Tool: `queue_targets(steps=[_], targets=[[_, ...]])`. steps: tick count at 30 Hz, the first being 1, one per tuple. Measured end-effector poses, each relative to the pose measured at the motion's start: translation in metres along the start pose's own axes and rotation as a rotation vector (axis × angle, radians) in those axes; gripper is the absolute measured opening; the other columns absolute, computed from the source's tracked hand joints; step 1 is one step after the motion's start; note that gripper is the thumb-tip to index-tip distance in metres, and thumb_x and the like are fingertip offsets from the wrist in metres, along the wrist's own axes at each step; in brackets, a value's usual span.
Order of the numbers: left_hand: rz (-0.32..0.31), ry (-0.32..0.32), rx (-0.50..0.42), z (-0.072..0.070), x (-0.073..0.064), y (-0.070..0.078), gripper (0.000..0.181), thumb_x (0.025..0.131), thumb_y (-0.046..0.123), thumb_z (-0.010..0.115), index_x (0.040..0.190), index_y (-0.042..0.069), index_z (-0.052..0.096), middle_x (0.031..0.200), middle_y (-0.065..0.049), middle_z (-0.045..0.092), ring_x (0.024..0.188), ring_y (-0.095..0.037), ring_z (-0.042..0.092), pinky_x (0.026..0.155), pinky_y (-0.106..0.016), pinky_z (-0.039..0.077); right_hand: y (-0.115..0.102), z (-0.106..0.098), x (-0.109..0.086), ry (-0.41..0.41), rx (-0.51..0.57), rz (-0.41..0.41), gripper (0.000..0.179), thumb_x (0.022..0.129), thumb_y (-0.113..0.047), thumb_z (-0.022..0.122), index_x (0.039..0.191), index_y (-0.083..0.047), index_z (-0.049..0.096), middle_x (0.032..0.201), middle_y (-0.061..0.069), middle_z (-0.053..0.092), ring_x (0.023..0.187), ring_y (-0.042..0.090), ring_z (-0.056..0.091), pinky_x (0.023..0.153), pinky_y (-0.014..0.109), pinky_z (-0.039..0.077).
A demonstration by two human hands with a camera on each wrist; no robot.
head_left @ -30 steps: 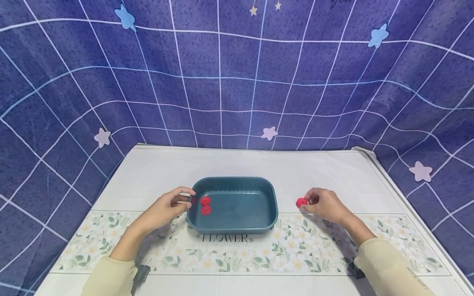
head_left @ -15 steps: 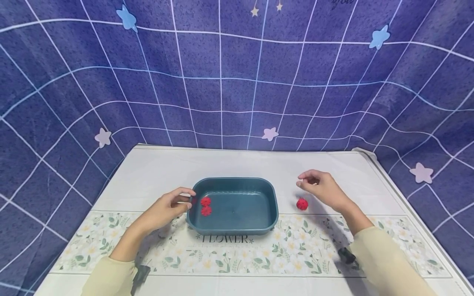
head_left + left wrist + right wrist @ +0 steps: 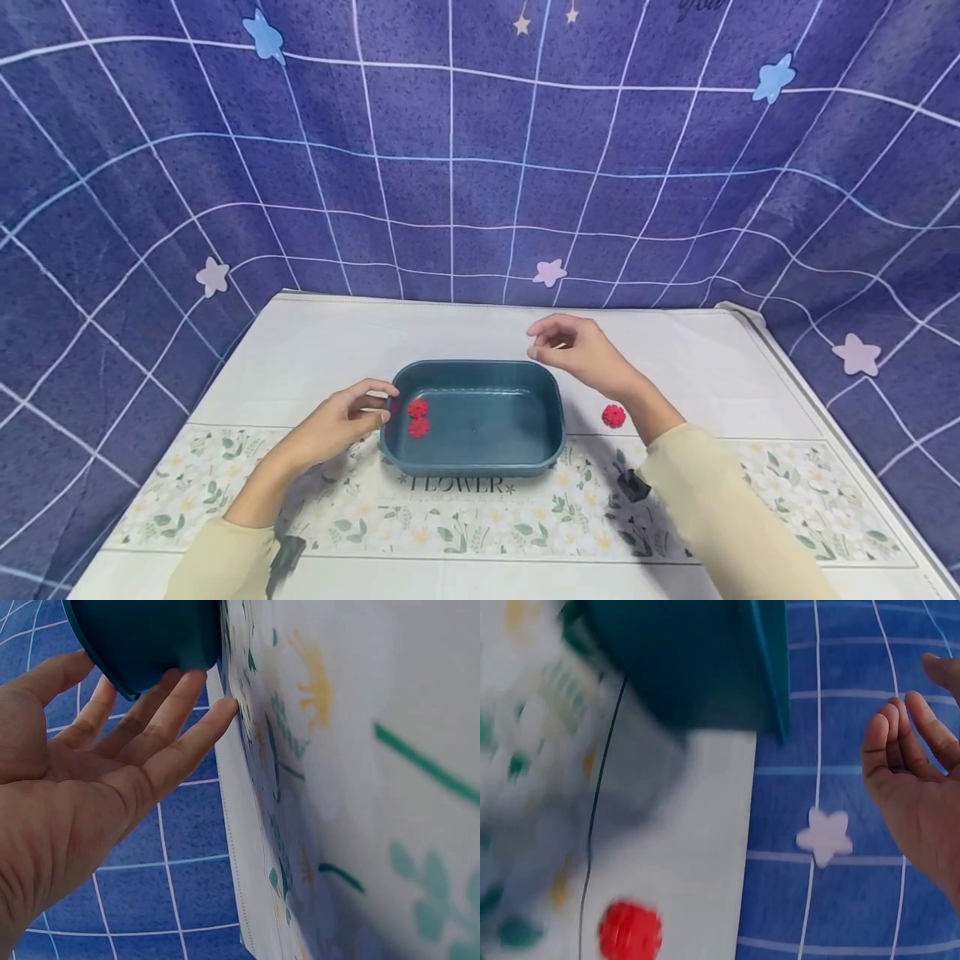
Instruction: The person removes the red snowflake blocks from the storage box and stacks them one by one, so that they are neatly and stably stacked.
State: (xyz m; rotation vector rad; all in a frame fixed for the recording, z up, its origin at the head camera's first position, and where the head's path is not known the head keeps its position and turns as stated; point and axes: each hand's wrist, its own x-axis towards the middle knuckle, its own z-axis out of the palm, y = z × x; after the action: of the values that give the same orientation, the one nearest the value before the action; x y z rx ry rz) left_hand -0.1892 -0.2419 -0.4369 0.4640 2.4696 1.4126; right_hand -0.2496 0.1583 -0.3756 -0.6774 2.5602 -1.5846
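A dark teal plastic basin stands on the covered table. Two small red scalloped, flower-like pieces lie in its left end. My left hand is at the basin's left rim. In the left wrist view its extended fingers reach the outer wall, with the thumb near the rim. My right hand is raised above the basin's back right corner, fingers loosely bent, holding nothing. Another red piece, knobbly and rounded, lies on the table right of the basin; the right wrist view shows this red piece too.
The white table cover has a floral band with lettering along its front. A blue curtain with grid lines and stars hangs behind and at both sides. A dark object shows beneath the right wrist.
My right hand has let go of the red piece on the table, then lifted and moved left towards the basin's back right corner. The left hand and basin stay put.
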Motion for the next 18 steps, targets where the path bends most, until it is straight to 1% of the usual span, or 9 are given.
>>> queue_targets(steps=[4, 7, 8, 15, 18], targets=[[0.011, -0.007, -0.002, 0.003, 0.002, 0.002, 0.042, 0.105, 0.027, 0.061, 0.143, 0.011, 0.053, 0.143, -0.022, 0.061, 0.128, -0.037, 0.064, 0.098, -0.051, 0.057, -0.008, 0.016, 0.008, -0.058, 0.01, -0.01, 0.028, 0.091, -0.014, 0.077, 0.118, -0.009, 0.071, 0.097, 0.008, 0.071, 0.09, 0.021, 0.069, 0.082, 0.028, 0.056], [0.02, -0.015, 0.003, 0.003, 0.002, 0.002, 0.042, 0.106, 0.026, 0.061, 0.144, 0.01, 0.052, 0.143, -0.023, 0.061, 0.128, -0.038, 0.064, 0.098, -0.051, 0.057, -0.012, 0.029, 0.013, -0.105, 0.028, -0.016, 0.027, 0.092, -0.013, 0.075, 0.119, -0.009, 0.071, 0.097, 0.009, 0.071, 0.092, 0.022, 0.069, 0.082, 0.029, 0.056], [0.013, -0.01, 0.008, 0.003, 0.002, 0.002, 0.042, 0.106, 0.027, 0.061, 0.143, 0.011, 0.053, 0.143, -0.023, 0.061, 0.127, -0.038, 0.064, 0.098, -0.051, 0.057, -0.013, 0.033, 0.014, -0.119, 0.034, -0.016, 0.026, 0.093, -0.012, 0.074, 0.119, -0.009, 0.071, 0.098, 0.009, 0.072, 0.093, 0.022, 0.069, 0.082, 0.03, 0.057], [-0.01, 0.009, 0.022, 0.001, 0.002, -0.001, 0.041, 0.105, 0.028, 0.061, 0.143, 0.014, 0.054, 0.141, -0.021, 0.062, 0.126, -0.035, 0.066, 0.097, -0.049, 0.058, -0.02, 0.063, 0.027, -0.18, 0.045, -0.049, 0.028, 0.091, -0.009, 0.076, 0.118, -0.006, 0.072, 0.097, 0.01, 0.07, 0.089, 0.017, 0.065, 0.077, 0.025, 0.055], [-0.011, 0.006, 0.022, 0.0, 0.001, -0.003, 0.041, 0.105, 0.029, 0.062, 0.143, 0.014, 0.053, 0.141, -0.021, 0.063, 0.126, -0.035, 0.066, 0.097, -0.05, 0.057, -0.022, 0.077, 0.031, -0.218, 0.078, -0.053, 0.028, 0.09, -0.006, 0.076, 0.118, -0.004, 0.071, 0.096, 0.009, 0.069, 0.086, 0.015, 0.064, 0.076, 0.024, 0.054]])
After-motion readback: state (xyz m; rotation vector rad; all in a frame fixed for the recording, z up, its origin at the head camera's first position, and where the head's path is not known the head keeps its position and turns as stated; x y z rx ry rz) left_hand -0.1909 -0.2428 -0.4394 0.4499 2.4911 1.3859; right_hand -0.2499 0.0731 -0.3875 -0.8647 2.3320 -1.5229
